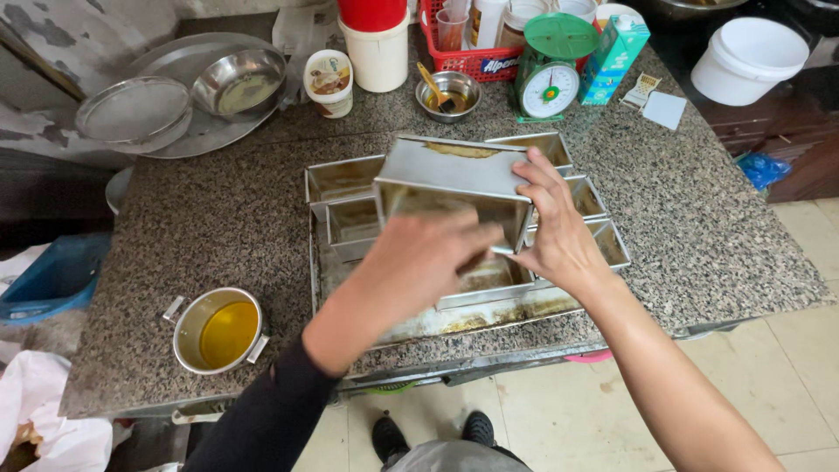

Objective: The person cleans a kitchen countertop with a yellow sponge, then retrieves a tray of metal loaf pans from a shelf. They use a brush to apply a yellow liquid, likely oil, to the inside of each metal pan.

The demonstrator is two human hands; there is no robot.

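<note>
A rectangular metal loaf tin (454, 179) is tilted up on its side above a metal tray (489, 316) that holds several more loaf tins (345, 188). My right hand (552, 229) grips the tilted tin's right end wall, fingers over the rim. My left hand (419, 262) reaches into the tin's open side with fingers pressed against the inner wall; whether it holds anything is hidden. A black sleeve covers my left forearm.
A small metal pot of yellow oil (218, 330) stands at the counter's near left. At the back are a steel bowl (240, 83), sieve (133, 109), white tub (377, 52), green kitchen scale (549, 79), red basket (472, 52) and a white bucket (752, 57) off to the right.
</note>
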